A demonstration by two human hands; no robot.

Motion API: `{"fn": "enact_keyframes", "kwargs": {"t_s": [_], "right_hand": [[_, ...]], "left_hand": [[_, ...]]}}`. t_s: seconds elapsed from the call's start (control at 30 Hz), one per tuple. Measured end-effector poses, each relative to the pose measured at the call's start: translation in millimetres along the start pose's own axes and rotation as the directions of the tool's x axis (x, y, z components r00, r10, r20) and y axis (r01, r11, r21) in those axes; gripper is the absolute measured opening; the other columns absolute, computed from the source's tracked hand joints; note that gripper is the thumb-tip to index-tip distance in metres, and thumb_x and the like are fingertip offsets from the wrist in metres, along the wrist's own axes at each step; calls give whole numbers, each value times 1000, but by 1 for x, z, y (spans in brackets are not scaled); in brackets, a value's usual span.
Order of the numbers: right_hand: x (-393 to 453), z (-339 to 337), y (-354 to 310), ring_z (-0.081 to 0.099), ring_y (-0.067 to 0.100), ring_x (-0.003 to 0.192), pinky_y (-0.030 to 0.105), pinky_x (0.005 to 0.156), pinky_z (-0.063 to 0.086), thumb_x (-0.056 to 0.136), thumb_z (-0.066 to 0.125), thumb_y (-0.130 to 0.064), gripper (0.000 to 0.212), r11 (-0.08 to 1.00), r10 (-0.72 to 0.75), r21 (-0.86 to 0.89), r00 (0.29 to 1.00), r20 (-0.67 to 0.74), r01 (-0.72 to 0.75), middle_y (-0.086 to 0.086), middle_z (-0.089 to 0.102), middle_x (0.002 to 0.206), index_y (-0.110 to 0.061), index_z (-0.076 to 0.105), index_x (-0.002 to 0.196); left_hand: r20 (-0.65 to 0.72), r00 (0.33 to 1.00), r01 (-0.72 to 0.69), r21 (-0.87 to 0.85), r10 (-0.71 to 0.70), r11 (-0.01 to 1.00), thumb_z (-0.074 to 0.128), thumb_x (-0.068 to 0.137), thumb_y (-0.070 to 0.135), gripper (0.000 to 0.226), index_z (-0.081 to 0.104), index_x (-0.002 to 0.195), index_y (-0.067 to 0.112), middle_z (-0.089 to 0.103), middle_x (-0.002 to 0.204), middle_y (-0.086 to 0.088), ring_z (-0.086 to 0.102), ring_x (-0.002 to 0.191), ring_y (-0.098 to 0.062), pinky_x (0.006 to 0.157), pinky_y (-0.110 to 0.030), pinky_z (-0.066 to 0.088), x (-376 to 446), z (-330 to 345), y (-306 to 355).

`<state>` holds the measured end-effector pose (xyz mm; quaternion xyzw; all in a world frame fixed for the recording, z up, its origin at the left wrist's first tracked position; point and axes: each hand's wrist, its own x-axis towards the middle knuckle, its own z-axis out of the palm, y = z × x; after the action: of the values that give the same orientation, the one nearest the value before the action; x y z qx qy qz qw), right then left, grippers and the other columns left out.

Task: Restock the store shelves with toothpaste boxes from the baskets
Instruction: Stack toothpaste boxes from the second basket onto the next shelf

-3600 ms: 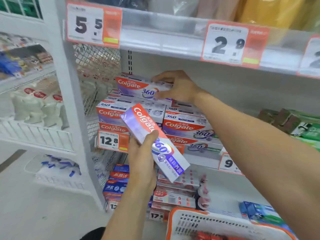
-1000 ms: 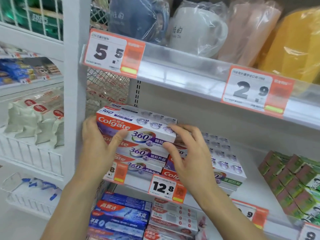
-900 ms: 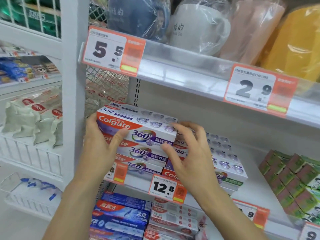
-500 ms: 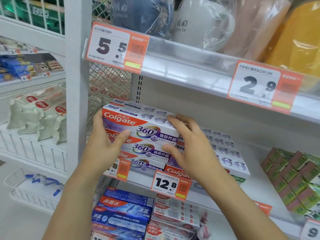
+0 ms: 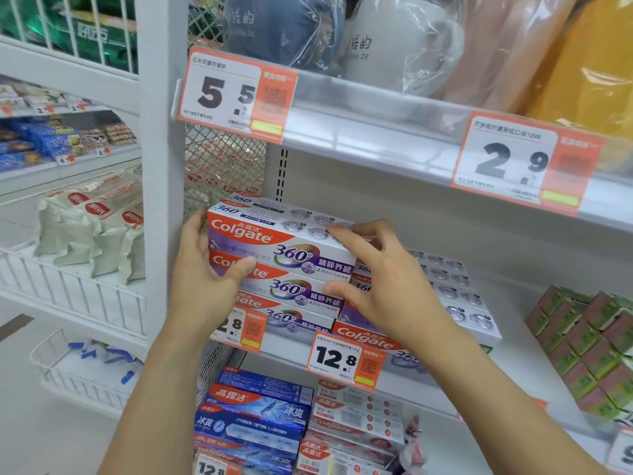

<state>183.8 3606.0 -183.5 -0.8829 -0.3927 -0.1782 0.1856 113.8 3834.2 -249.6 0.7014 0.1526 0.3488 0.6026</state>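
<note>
A stack of purple-and-red Colgate 360 toothpaste boxes [image 5: 294,287] stands at the left end of the middle shelf [image 5: 287,347]. Its top box [image 5: 274,241] lies level, front face toward me. My left hand [image 5: 202,282] wraps the stack's left end, thumb on the front of the second box. My right hand [image 5: 387,289] grips the right end, fingers over the top box and thumb against the second box. A lower second stack [image 5: 455,303] lies just right of it, partly hidden by my right hand. No basket is in view.
A white upright post [image 5: 161,166] stands just left of the stack. The upper shelf edge [image 5: 370,138] with wrapped mugs [image 5: 400,46] overhangs it. Green boxes [image 5: 589,347] sit at the far right. More toothpaste boxes [image 5: 257,409] fill the shelf below.
The box my left hand held in the air 3.6 s ago now lies on top of the left stack. Over the last second both hands stay at the stack's ends, barely shifting.
</note>
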Motion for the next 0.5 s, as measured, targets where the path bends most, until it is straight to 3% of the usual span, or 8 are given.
{"fn": "enact_keyframes", "kwargs": {"t_s": [0.27,0.5], "right_hand": [[-7,4,-7,55,20,120,36,100,49,88,67,-49,73,999,39,17,999,11,-39,-6,29,143,-43,28,150],[-4,4,-10,55,22,118,35,96,49,88,70,-46,71,998,53,-33,999,5,-52,-3,31,140,-37,32,148]], "left_hand": [[-18,999,-34,149,37,988,75,87,15,71,38,145,33,58,134,12,56,123,-10,99,-37,48,-6,1,3],[-104,994,36,183,-17,982,74,87,22,61,44,140,24,62,130,4,60,118,-19,102,-49,49,-15,9,7]]}}
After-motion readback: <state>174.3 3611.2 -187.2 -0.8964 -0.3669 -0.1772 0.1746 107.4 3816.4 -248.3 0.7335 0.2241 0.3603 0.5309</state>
